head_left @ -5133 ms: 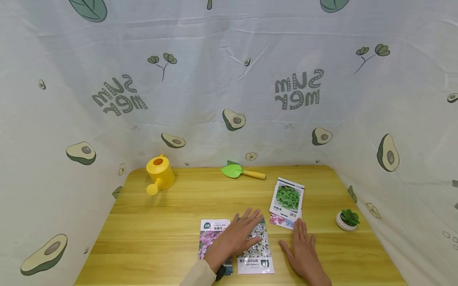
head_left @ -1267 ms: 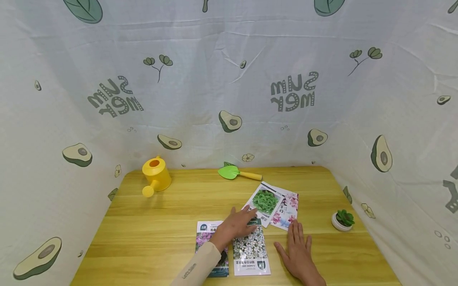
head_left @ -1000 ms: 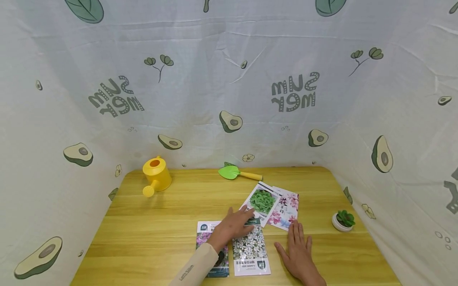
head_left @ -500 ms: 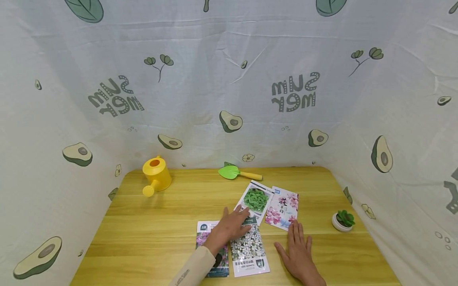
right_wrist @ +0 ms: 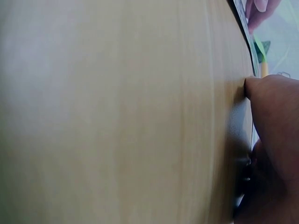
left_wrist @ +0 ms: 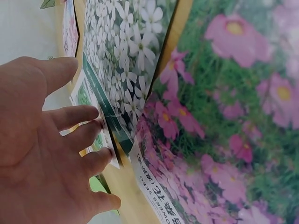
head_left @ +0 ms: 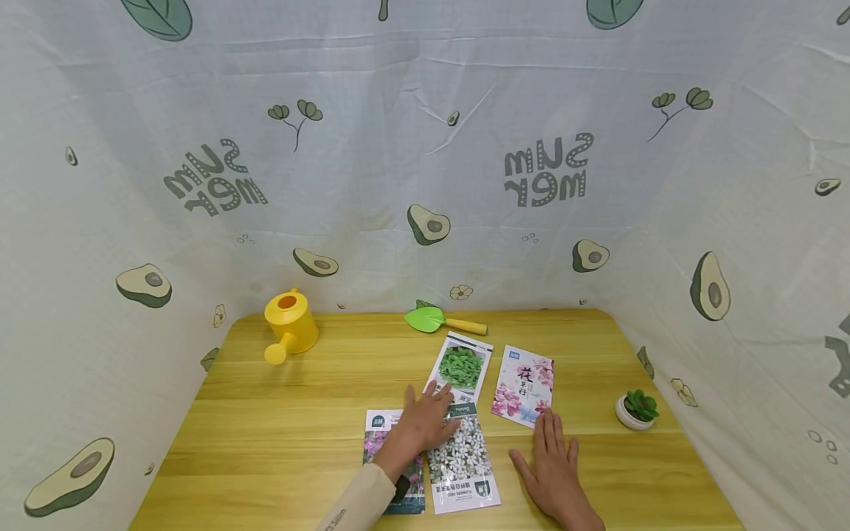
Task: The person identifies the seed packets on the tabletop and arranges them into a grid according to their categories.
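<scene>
With its fingers spread and fairly straight, my left hand (head_left: pixel 420 426) touches the lower part of a seed packet with green leaves (head_left: pixel 461 366). In the left wrist view the fingertips (left_wrist: pixel 103 155) press on that packet. Below it lies a white-flower seed packet (head_left: pixel 462 461), its top edge overlapping the leafy one. A pink-purple flower seed packet (head_left: pixel 410 490) is partly hidden under my left wrist. My right hand (head_left: pixel 556 476) lies flat on the table, fingertips at the lower corner of a pink-blossom seed packet (head_left: pixel 524 383).
A yellow watering can (head_left: pixel 291 324) stands at the back left of the wooden table (head_left: pixel 265 435). A green toy trowel with a yellow handle (head_left: pixel 465 325) lies along the back. To the right sits a small potted succulent (head_left: pixel 639 408). A patterned cloth (head_left: pixel 372 169) hangs around the table.
The leafy packet has slid left under my left hand, off the pink-blossom packet, which now shows whole. The white-flower packet has turned slightly. My right hand has stayed almost still.
</scene>
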`<state>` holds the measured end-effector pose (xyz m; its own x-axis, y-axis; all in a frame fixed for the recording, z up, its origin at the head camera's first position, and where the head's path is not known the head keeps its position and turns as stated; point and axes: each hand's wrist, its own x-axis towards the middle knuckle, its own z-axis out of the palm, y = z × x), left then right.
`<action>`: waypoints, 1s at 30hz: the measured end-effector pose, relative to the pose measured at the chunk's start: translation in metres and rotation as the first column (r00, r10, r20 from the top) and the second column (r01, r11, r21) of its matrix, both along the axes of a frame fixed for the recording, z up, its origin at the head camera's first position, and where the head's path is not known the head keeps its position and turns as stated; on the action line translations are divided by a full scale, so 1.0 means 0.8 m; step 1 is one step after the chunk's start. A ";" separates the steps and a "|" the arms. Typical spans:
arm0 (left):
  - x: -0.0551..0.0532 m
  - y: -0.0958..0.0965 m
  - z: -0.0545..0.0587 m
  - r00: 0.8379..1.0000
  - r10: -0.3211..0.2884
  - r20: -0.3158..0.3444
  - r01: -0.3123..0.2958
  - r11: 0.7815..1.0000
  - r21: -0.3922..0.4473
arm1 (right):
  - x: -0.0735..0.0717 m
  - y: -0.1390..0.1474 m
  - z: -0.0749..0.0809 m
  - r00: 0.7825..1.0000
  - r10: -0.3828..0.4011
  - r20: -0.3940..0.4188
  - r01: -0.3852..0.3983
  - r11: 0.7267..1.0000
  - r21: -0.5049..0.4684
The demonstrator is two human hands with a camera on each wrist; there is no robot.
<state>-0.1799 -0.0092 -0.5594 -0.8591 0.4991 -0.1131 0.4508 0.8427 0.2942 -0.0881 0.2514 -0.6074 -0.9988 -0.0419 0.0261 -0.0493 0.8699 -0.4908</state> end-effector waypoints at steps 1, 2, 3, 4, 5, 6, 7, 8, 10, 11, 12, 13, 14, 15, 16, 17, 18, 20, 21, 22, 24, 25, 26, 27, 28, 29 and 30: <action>0.001 -0.001 0.000 1.000 0.001 0.010 -0.001 1.000 0.013 | 0.000 0.000 -0.001 1.000 0.000 -0.003 0.000 1.000 -0.002; 0.002 -0.002 0.000 1.000 0.001 0.014 -0.002 1.000 0.016 | 0.000 0.000 -0.001 1.000 0.000 -0.007 0.000 1.000 -0.007; 0.002 -0.003 0.001 1.000 0.003 0.018 -0.004 1.000 0.019 | 0.000 0.000 -0.002 1.000 -0.001 -0.007 0.001 1.000 -0.008; 0.002 -0.004 0.001 1.000 0.005 0.023 -0.006 1.000 0.021 | 0.000 0.001 -0.003 1.000 -0.001 -0.006 0.001 1.000 -0.009; 0.002 -0.004 0.001 1.000 0.008 0.026 -0.009 1.000 0.019 | 0.000 0.001 -0.003 1.000 -0.002 -0.004 0.002 1.000 -0.012; 0.003 -0.004 0.000 1.000 0.011 0.025 -0.011 1.000 0.011 | 0.000 0.001 -0.003 1.000 -0.003 -0.002 0.003 1.000 -0.013; 0.003 -0.005 0.000 1.000 0.015 0.021 -0.015 1.000 0.003 | 0.000 0.000 -0.003 1.000 -0.003 -0.001 0.003 1.000 -0.019; 0.003 -0.005 -0.001 1.000 0.017 0.013 -0.017 1.000 -0.010 | 0.000 0.000 -0.003 1.000 -0.004 0.000 0.004 1.000 -0.018; 0.003 -0.005 -0.002 1.000 0.023 0.005 -0.023 0.999 -0.022 | 0.000 0.000 -0.002 1.000 -0.004 0.005 0.004 1.000 -0.014; 0.004 -0.005 -0.002 1.000 0.026 0.000 -0.026 0.999 -0.025 | 0.000 -0.001 -0.001 1.000 -0.004 0.006 0.004 1.000 -0.013; 0.004 -0.006 -0.003 1.000 0.029 -0.004 -0.029 0.999 -0.030 | 0.000 -0.001 0.000 1.000 -0.004 0.007 0.004 1.000 -0.011; 0.005 -0.006 -0.003 0.999 0.032 -0.008 -0.032 0.999 -0.031 | 0.000 -0.001 0.000 1.000 -0.005 0.007 0.005 1.000 -0.010; 0.005 -0.007 -0.003 0.999 0.035 -0.011 -0.035 0.999 -0.030 | 0.001 -0.002 0.001 1.000 -0.005 0.009 0.006 1.000 -0.007; 0.006 -0.008 -0.003 0.999 0.038 -0.014 -0.038 0.999 -0.029 | 0.001 -0.002 0.001 1.000 -0.006 0.009 0.006 1.000 -0.008; 0.007 -0.008 -0.002 0.999 0.040 -0.022 -0.040 0.999 -0.028 | 0.001 -0.002 0.001 1.000 -0.007 0.011 0.007 1.000 -0.008; 0.008 -0.009 -0.003 0.999 0.043 -0.027 -0.044 0.999 -0.030 | 0.001 -0.002 0.001 1.000 -0.007 0.013 0.007 1.000 -0.008; 0.009 -0.010 -0.003 0.998 0.046 -0.033 -0.047 0.998 -0.032 | 0.001 -0.001 0.001 1.000 -0.007 0.015 0.008 1.000 -0.007; 0.010 -0.011 -0.003 0.998 0.053 -0.047 -0.054 0.998 -0.030 | 0.000 -0.001 0.000 1.000 -0.008 0.017 0.008 1.000 -0.010; 0.010 -0.011 -0.003 0.997 0.057 -0.052 -0.058 0.998 -0.032 | 0.000 -0.001 0.000 1.000 -0.007 0.020 0.008 1.000 -0.009; 0.011 -0.012 -0.004 0.997 0.060 -0.056 -0.062 0.998 -0.031 | 0.000 -0.001 0.000 1.000 -0.007 0.026 0.007 1.000 -0.008; 0.012 -0.013 -0.004 0.996 0.069 -0.055 -0.071 0.997 -0.026 | -0.001 0.000 -0.001 1.000 -0.007 0.030 0.008 1.000 -0.009; 0.012 -0.014 -0.005 0.996 0.074 -0.054 -0.075 0.997 -0.026 | -0.001 0.000 0.000 0.999 -0.008 0.032 0.008 1.000 -0.009; 0.013 -0.015 -0.005 0.996 0.079 -0.050 -0.080 0.996 -0.025 | -0.001 0.000 0.000 0.999 -0.008 0.034 0.008 1.000 -0.007; 0.014 -0.015 -0.004 0.995 0.082 -0.048 -0.084 0.996 -0.024 | -0.001 0.000 0.000 0.999 -0.008 0.036 0.008 1.000 -0.006; 0.014 -0.016 -0.004 0.995 0.087 -0.044 -0.088 0.996 -0.024 | -0.001 0.000 0.000 0.999 -0.008 0.037 0.008 1.000 -0.006; 0.015 -0.017 -0.003 0.995 0.091 -0.041 -0.092 0.995 -0.025 | -0.001 -0.001 0.000 0.999 -0.008 0.037 0.008 1.000 -0.006; 0.016 -0.018 -0.003 0.995 0.097 -0.039 -0.098 0.995 -0.023 | -0.001 -0.001 0.000 0.999 -0.007 0.036 0.007 1.000 -0.006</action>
<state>-0.1668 -0.0236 -0.5614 -0.9073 0.4106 -0.0908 0.3770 0.8898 0.2572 -0.0889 0.2508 -0.6071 -0.9994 -0.0346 -0.0099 -0.0251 0.8671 -0.4975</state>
